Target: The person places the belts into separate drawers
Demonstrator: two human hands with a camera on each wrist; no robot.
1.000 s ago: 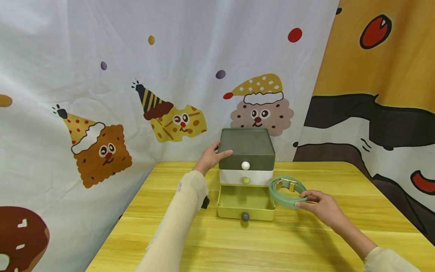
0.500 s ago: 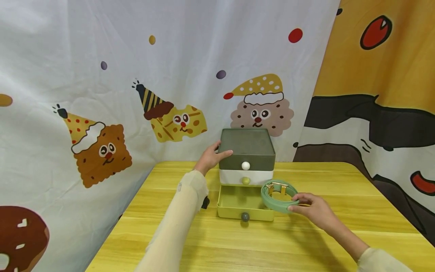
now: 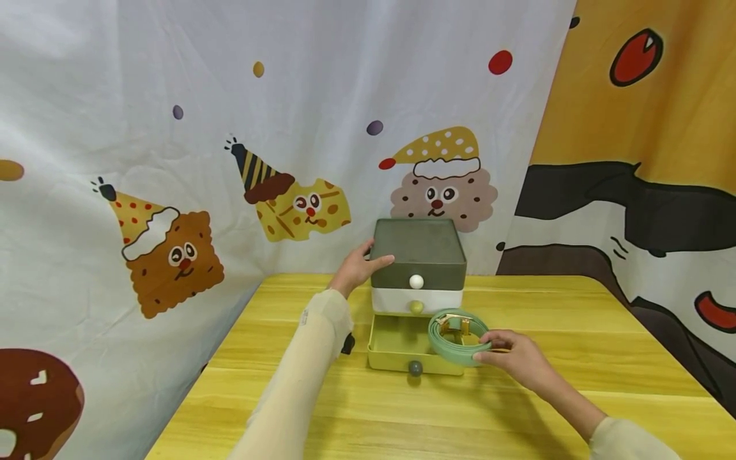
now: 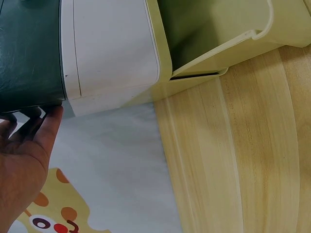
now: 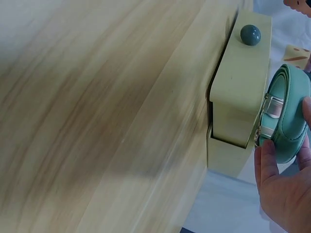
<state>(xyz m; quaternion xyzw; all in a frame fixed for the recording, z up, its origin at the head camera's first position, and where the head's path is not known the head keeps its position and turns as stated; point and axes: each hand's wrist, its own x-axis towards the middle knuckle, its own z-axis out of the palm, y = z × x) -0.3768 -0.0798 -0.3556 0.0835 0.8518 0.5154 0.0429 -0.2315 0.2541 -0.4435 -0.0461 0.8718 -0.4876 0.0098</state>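
My right hand [image 3: 517, 362] pinches a coiled green belt [image 3: 443, 350] with gold-coloured metal fittings. In the head view the coil hangs over the right part of a pulled-out yellow-green drawer [image 3: 391, 361]. That drawer is the lowest of a small three-tier drawer box [image 3: 420, 239], dark green on top and white in the middle. My left hand [image 3: 358, 268] rests against the left side of the top tier, thumb on its upper edge. The left wrist view shows its fingers [image 4: 51, 126] touching the dark green side. In the right wrist view the belt [image 5: 294, 124] is beside the drawer's front.
A wooden table [image 3: 368, 421] carries the box. Behind it hangs a white curtain [image 3: 322, 83] printed with cartoon snacks. A small black object [image 3: 347, 343] lies left of the drawer, partly hidden by the left sleeve.
My right hand has carried the coiled belt leftward and slightly down, from beside the drawer to over its right part. The left hand and drawer box have stayed in place.
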